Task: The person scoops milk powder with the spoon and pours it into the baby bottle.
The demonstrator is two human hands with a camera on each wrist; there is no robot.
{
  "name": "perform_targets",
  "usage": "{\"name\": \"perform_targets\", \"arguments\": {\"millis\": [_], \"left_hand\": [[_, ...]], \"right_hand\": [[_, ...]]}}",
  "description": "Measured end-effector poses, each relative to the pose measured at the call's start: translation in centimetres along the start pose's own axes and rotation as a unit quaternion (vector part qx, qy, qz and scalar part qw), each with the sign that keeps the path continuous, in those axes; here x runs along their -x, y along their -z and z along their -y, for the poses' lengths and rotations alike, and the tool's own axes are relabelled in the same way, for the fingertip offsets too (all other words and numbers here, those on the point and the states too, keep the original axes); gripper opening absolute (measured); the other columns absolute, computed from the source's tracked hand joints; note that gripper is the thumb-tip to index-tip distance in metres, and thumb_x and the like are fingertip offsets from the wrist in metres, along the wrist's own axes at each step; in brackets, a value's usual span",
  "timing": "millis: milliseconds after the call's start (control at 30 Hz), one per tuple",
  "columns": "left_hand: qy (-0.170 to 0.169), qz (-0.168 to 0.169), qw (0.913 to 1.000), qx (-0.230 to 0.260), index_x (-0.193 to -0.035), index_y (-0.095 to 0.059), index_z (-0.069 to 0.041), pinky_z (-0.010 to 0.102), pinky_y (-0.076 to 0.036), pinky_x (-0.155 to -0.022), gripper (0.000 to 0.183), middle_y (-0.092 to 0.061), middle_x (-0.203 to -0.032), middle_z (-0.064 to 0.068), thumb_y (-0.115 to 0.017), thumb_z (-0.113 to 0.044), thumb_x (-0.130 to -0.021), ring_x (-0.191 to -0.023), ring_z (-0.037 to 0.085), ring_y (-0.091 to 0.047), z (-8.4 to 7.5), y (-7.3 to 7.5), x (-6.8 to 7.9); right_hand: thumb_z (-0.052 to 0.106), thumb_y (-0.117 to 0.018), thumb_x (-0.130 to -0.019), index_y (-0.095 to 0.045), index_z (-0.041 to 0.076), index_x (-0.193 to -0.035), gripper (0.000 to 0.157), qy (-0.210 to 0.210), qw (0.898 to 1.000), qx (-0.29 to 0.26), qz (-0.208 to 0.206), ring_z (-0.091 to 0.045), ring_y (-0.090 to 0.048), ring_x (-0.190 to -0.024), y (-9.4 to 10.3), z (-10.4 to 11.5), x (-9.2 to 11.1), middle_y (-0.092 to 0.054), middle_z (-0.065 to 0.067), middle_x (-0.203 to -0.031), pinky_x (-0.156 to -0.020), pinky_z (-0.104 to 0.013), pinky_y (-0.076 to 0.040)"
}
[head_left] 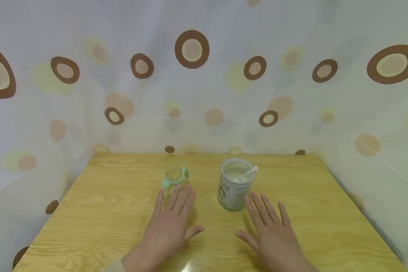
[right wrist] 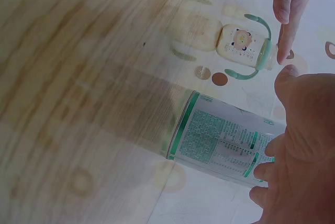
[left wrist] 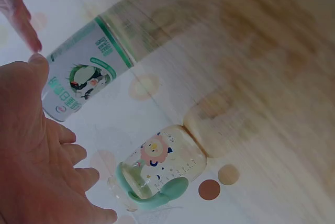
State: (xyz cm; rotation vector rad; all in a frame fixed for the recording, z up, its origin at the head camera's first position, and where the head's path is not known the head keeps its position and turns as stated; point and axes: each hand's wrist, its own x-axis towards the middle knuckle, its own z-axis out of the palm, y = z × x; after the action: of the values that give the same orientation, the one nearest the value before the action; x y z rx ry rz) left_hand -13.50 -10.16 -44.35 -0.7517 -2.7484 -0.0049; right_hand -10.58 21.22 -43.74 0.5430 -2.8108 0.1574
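A clear baby bottle [left wrist: 170, 153] with mint-green handles [right wrist: 266, 54] and a lion print stands uncapped on the table, left of centre. To its right is an open milk powder can [head_left: 234, 192], white with green trim. A white scoop [head_left: 251, 172] leans in the pale powder [head_left: 234, 175], its handle over the rim. My left hand [head_left: 168, 230] is spread flat in front of the bottle, holding nothing and hiding its lower part in the head view. My right hand [head_left: 275, 238], fingers straight, is in front of the can and slightly right of it, also holding nothing.
The wooden table [head_left: 326, 219] has a glossy top that mirrors the bottle and can in the wrist views. A pale curtain [head_left: 210, 94] with brown ring patterns surrounds its back and sides.
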Motion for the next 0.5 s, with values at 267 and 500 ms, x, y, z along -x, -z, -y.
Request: {"name": "perform_targets", "arguments": {"millis": [267,500], "left_hand": [[0.001,0.009,1.0000,0.001,-0.174,-0.026,-0.007,0.072,-0.011,-0.129,0.095,-0.016,-0.182,0.012,-0.040,-0.075,-0.109,-0.167,0.037,-0.019,-0.19,0.15,-0.25],[0.006,0.000,1.0000,0.007,-0.174,-0.027,-0.007,0.072,-0.009,-0.129,0.095,-0.014,-0.183,0.012,-0.040,-0.074,-0.109,-0.168,0.037,-0.016,-0.29,0.46,-0.56]], "right_hand": [[0.068,-0.054,-0.109,-0.030,0.011,-0.175,0.090,-0.002,1.000,0.004,-0.002,-0.039,-0.025,-0.165,-0.07,-0.34,-0.05,-0.025,-0.012,-0.181,-0.127,-0.071,-0.017],[0.067,-0.056,-0.108,-0.030,0.010,-0.175,0.091,-0.003,1.000,0.004,-0.003,-0.040,-0.026,-0.165,0.03,-0.93,-0.24,-0.026,-0.013,-0.181,-0.126,-0.073,-0.018]]}}
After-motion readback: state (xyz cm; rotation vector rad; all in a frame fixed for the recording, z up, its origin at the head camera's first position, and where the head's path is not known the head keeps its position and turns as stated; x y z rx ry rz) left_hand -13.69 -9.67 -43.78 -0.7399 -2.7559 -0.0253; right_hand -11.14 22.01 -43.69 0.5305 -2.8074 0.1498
